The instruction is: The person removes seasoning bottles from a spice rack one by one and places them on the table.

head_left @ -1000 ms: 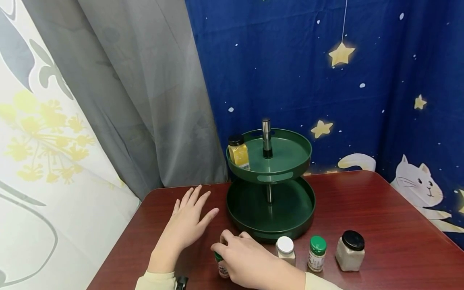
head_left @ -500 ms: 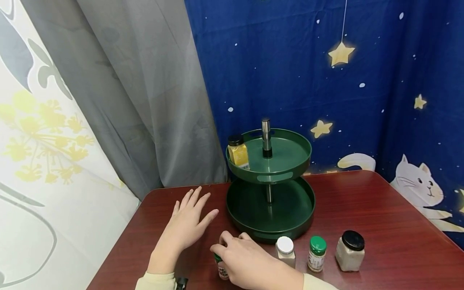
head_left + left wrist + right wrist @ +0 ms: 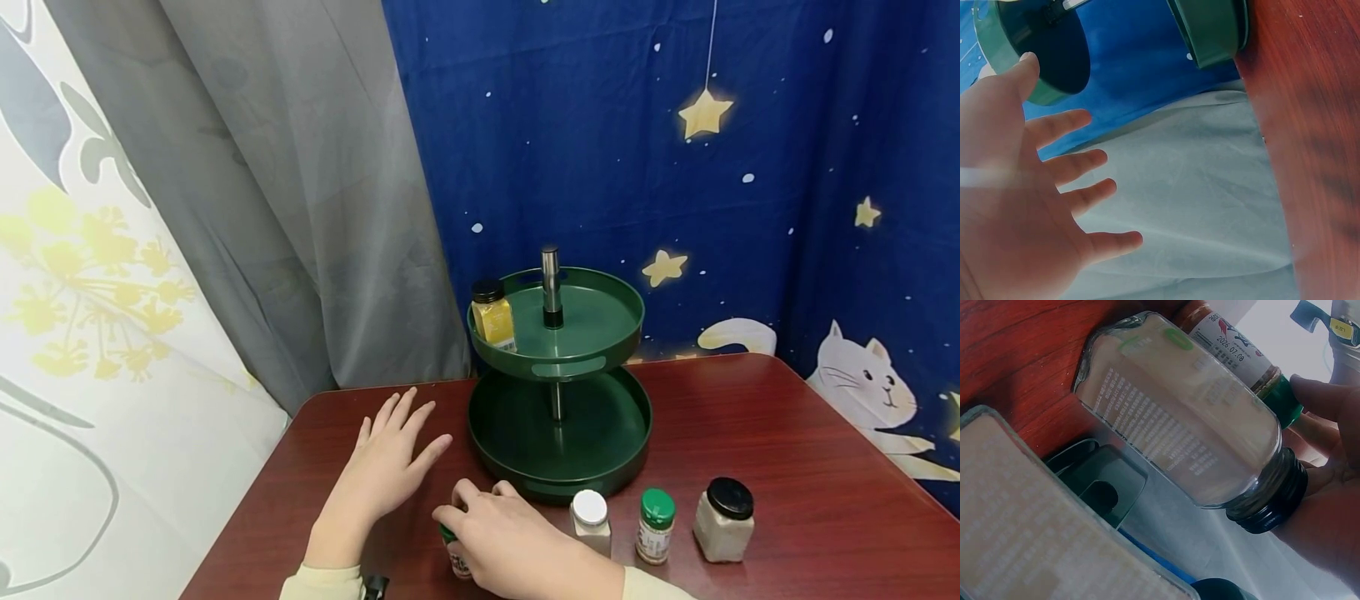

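My right hand (image 3: 517, 537) pinches the green cap of a small spice bottle (image 3: 457, 560) at the table's front; the hand covers part of it. In the right wrist view that spice bottle (image 3: 1229, 347) has a white printed label and reddish-brown contents. A square clear jar (image 3: 1179, 412) with a black lid and pale contents is close to this hand. My left hand (image 3: 382, 471) is spread, palm down, left of the two-tier green stand (image 3: 558, 483). Nothing lies in its fingers in the left wrist view, where the palm (image 3: 1016, 200) fills the left side.
A yellow jar (image 3: 493, 323) with a black lid stands on the upper tier. Right of my right hand are a white-capped jar (image 3: 592, 529), a green-capped bottle (image 3: 655, 529) and a black-lidded jar (image 3: 723, 525). Curtains (image 3: 600, 150) hang behind the red-brown table (image 3: 810, 467).
My right hand and the spice bottle have shifted very slightly left. The left hand and everything else look the same.
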Motion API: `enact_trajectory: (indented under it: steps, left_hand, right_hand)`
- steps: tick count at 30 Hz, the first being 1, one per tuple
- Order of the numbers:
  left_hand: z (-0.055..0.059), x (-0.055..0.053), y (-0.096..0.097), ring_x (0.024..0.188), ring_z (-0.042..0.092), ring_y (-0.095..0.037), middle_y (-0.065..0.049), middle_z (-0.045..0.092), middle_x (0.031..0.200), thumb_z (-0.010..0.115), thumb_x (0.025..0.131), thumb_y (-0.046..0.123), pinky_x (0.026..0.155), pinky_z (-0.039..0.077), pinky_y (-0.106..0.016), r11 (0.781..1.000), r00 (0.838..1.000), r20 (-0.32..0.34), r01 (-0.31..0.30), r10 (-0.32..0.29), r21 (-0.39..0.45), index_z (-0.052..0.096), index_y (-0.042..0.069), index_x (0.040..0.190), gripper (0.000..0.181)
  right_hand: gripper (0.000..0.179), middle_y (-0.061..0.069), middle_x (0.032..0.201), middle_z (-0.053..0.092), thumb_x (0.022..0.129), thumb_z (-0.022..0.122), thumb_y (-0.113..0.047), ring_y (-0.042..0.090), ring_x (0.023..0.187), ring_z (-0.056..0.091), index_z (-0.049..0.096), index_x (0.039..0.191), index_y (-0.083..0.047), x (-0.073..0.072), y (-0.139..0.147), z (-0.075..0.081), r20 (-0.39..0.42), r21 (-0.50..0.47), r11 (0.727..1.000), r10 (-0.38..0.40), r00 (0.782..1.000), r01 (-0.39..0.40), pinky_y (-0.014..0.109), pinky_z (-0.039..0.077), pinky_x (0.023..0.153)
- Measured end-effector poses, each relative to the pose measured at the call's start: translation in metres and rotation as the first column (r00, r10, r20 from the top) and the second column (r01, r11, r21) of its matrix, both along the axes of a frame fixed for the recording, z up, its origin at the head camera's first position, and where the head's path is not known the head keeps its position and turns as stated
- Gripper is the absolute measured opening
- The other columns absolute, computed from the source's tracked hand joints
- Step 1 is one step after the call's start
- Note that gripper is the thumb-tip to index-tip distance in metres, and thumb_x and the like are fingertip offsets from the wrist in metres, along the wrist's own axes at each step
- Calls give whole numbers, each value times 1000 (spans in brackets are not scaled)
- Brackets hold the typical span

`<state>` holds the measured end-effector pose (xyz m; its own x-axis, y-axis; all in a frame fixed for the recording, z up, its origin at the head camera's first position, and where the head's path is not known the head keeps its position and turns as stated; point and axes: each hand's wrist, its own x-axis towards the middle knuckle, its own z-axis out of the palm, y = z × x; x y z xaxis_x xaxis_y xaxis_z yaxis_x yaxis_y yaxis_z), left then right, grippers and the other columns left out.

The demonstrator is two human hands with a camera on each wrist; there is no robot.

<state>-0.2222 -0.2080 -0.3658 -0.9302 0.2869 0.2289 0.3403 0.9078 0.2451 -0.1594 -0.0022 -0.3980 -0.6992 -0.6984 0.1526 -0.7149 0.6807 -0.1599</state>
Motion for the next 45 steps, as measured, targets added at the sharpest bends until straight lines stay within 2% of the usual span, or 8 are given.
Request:
enact_trajectory:
  steps: [6, 11, 19, 23, 27, 33, 40, 45]
  left_hand:
    - [0, 2, 0, 166, 20, -40, -12, 28, 177, 53, 106, 61, 128, 16, -76, 1000, 1000, 10, -3, 3, -1, 48, 18, 162, 70]
    - [-1, 5, 0, 166, 21, -40, -13, 29, 176, 53, 106, 61, 127, 16, -76, 1000, 1000, 11, -2, 2, -4, 48, 18, 162, 70]
    - [3, 17, 7, 165, 22, -41, -10, 31, 176, 50, 106, 66, 127, 18, -76, 998, 999, 23, 41, -42, 42, 47, 22, 162, 72]
    - [8, 26, 10, 165, 23, -41, -10, 31, 176, 48, 107, 64, 126, 18, -78, 999, 999, -34, 26, -27, -28, 47, 23, 162, 69]
    - [10, 34, 11, 164, 24, -41, -12, 33, 175, 46, 109, 62, 124, 17, -80, 994, 994, -104, -28, 16, -107, 47, 22, 162, 67]
    - [4, 43, 8, 164, 25, -42, -13, 34, 174, 50, 108, 60, 123, 17, -82, 994, 993, -103, -66, 57, -84, 49, 19, 161, 67]
    - [-1, 48, 3, 164, 24, -42, -13, 33, 175, 42, 108, 67, 123, 17, -82, 995, 993, -82, -86, 82, -42, 47, 19, 162, 73]
    - [-2, 54, -1, 165, 20, -43, -13, 29, 176, 41, 107, 69, 124, 13, -82, 995, 993, -52, -104, 104, -2, 45, 20, 163, 75]
  right_hand:
    - [39, -9, 117, 65, 101, 74, -40, 1, 88, 65, 68, 138, -31, 3, 0, 1, -36, 5, 1000, -4, 999, 4, 28, 45, 78]
    - [44, -8, 127, 66, 100, 74, -44, 9, 112, 66, 66, 141, -29, 10, 10, 14, -85, -26, 999, -24, 996, 22, 40, 55, 102]
    - [35, 0, 131, 66, 104, 69, -38, 19, 119, 65, 72, 134, -20, 21, 65, 43, -172, -194, 969, -186, 968, 151, 52, 52, 111]
    - [38, 8, 140, 65, 105, 67, -40, 29, 134, 60, 71, 136, -19, 22, 103, 48, -160, -239, 918, -357, 920, 315, 71, 39, 118]
    - [44, 16, 150, 59, 105, 65, -44, 39, 145, 50, 68, 141, -17, 22, 142, 46, -106, -257, 829, -535, 838, 496, 87, 20, 116]
    - [53, 26, 159, 48, 106, 62, -45, 50, 151, 36, 63, 147, -12, 22, 184, 30, 12, -250, 749, -631, 775, 614, 93, 11, 109]
    - [57, 27, 160, 46, 106, 61, -49, 50, 150, 36, 61, 149, -12, 26, 188, 18, 45, -261, 743, -629, 776, 617, 94, 11, 107]
    - [58, 24, 162, 44, 106, 61, -51, 47, 152, 36, 60, 150, -13, 31, 173, 31, 31, -293, 759, -600, 799, 582, 92, 12, 109]
